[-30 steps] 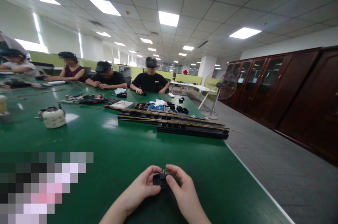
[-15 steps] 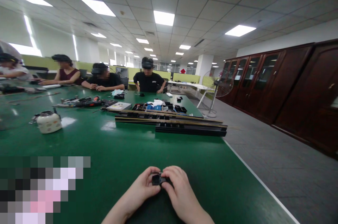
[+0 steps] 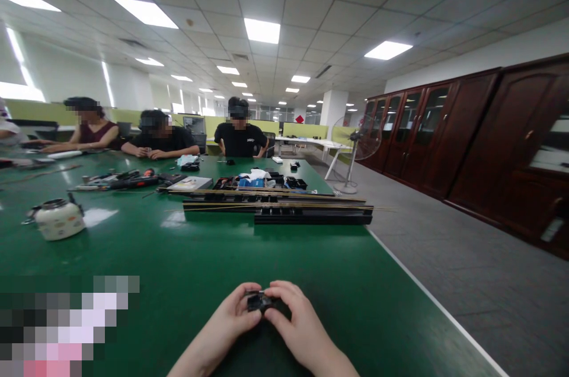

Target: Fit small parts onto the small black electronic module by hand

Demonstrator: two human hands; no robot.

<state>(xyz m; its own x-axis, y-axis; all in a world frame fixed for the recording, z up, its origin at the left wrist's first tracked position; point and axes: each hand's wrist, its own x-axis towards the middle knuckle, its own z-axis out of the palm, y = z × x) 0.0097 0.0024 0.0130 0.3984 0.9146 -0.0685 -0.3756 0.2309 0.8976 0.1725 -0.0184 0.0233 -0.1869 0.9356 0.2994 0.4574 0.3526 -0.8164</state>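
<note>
Between my two hands, just above the green table [image 3: 178,282], is a small black plastic part [image 3: 256,302] with a hollow, box-like shape. My left hand [image 3: 235,312] pinches its left side between thumb and fingers. On the right side, my right hand [image 3: 293,315] grips it the same way, its fingers curled over the top. The fingers cover much of the part, and its exact kind cannot be made out.
Long black rails [image 3: 311,218] with thin brass-coloured rods lie across the table ahead. Behind them are black trays [image 3: 284,181]; hand tools [image 3: 133,180] lie to the left. A cream jar [image 3: 60,221] stands at left. Several people sit or stand beyond. A fan [image 3: 353,152] stands right.
The view has swung slightly right, so the surroundings sit further left. Both hands keep hold of the black part, with only a slight shift in the fingers.
</note>
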